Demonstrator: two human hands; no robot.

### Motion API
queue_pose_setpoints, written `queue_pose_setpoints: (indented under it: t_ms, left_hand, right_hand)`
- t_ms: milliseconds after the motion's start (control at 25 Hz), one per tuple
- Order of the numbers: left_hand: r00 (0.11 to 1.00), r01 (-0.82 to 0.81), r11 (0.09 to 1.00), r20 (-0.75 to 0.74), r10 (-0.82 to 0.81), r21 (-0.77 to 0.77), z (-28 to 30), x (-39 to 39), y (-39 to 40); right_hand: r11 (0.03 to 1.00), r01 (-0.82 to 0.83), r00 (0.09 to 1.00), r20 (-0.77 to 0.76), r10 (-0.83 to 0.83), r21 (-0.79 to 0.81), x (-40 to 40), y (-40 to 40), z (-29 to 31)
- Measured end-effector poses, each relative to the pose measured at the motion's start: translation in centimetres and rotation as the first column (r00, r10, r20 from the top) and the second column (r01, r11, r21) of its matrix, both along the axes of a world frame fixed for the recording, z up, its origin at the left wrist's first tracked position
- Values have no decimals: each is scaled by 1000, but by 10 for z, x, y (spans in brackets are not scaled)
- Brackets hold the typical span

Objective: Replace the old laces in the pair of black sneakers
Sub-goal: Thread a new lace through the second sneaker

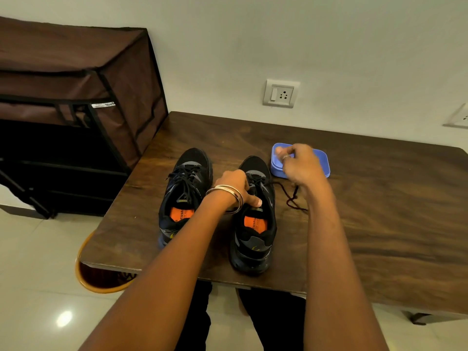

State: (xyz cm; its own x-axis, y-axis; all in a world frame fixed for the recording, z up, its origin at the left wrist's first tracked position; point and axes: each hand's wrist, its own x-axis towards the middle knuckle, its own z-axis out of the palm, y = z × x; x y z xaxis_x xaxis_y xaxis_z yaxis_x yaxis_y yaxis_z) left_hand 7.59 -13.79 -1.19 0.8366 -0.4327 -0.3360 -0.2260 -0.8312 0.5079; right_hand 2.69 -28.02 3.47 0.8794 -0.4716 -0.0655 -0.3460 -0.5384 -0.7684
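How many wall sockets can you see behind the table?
2. One white wall socket plate with a switch sits above the dark wooden table, behind the shoes. A second white plate is cut off at the right edge.

I am sitting in a room of a home. In front of me is a dark wooden table (367,224) pushed against a plain white wall (304,34). The wall has a switch and socket plate (280,93). At my left stands a brown fabric shoe rack (76,97), and the floor (30,287) has glossy light tiles.
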Motion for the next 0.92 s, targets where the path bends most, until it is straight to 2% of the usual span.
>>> queue_pose_setpoints:
  t_ms: [80,120,240,360,440,480,560,640,800,880,920]
  left_hand:
    - [1000,10,1000,11,-10,-9,0,-3,-1]
    - [999,18,1000,30,-18,6,0,-5,-1]
    - [996,37,999,79,-39,27,2,-7,-1]
    - [995,53,998,87,-56,38,4,-8,0]
    - [997,52,999,65,-52,-2,2,-9,2]
    - [998,41,998,53,-38,-57,1,-8,4]
    - [999,19,965,41,-8,-263,2,-7,6]
    - [1000,17,874,9,-15,-486,7,-10,5]
    - [999,25,797,-4,-34,-604,15,-17,-3]
    - [996,-81,746,-84,33,-661,15,-16,-4]
    - [985,-167,708,-151,87,-686,15,-15,-4]
  right_hand:
    - [995,-89,981,-168,94,37,2,9,-7]
    - [991,-105,973,-197,120,84,3,12,-10]
    - [967,0,985,-165,43,255,5,17,-19]
    - [963,63,996,-79,-44,261,9,18,-26]
    - [930,109,992,19,-123,352,12,20,-26]
    - [886,138,982,58,-182,443,14,21,-24]
    - [767,165,951,107,-290,620,15,24,-18]
    - [702,153,921,157,-356,695,15,25,-11]
    - [654,98,876,247,-415,750,15,25,-5]
    - [637,58,859,287,-424,769,17,21,-7]
    - [672,56,868,297,-399,739,18,18,-8]
